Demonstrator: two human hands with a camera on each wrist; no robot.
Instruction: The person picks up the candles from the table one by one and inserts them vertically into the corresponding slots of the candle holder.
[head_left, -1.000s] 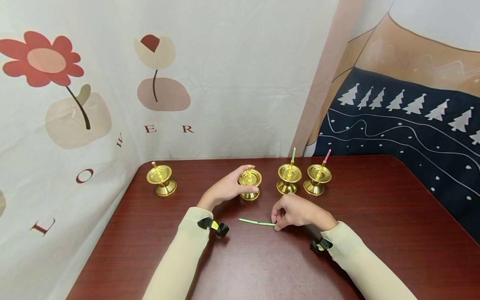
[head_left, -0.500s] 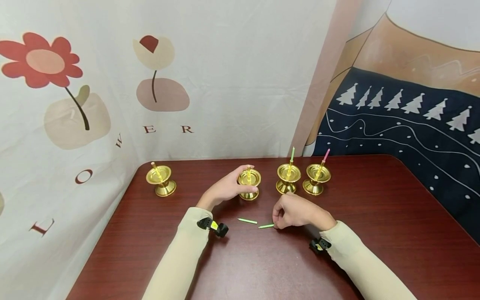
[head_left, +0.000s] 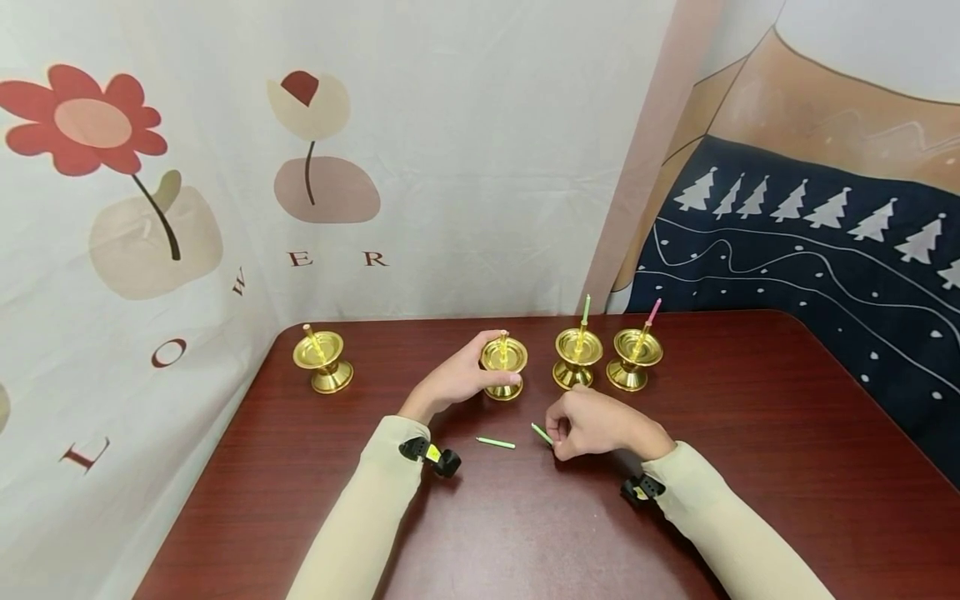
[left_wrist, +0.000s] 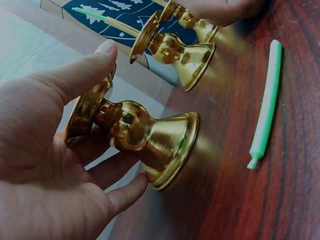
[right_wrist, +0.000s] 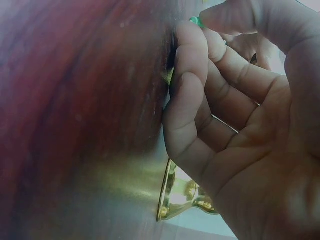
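My left hand [head_left: 459, 377] curls round a brass candle holder [head_left: 504, 360], thumb at the front of its dish. In the left wrist view the thumb lies over the dish rim, and the little finger reaches the flared base. To the right, my right hand [head_left: 600, 423] pinches a thin green candle [head_left: 541, 432] between thumb and fingertips, low over the table. The candle slants up to the left; its other end is hidden by the fingers. A second green candle [left_wrist: 266, 100] lies loose on the table between the hands.
At the far left of the dark red table [head_left: 480, 533] stands a candle holder [head_left: 318, 350] without a candle. Behind my right hand are a holder [head_left: 578, 347] bearing a green candle and a holder [head_left: 633, 350] bearing a pink candle [head_left: 655, 312]. Printed curtains [head_left: 480, 167] hang behind.
The pinched green candle has come away from the loose one and swung to slant toward the back. My left hand and its candle holder have shifted slightly right.
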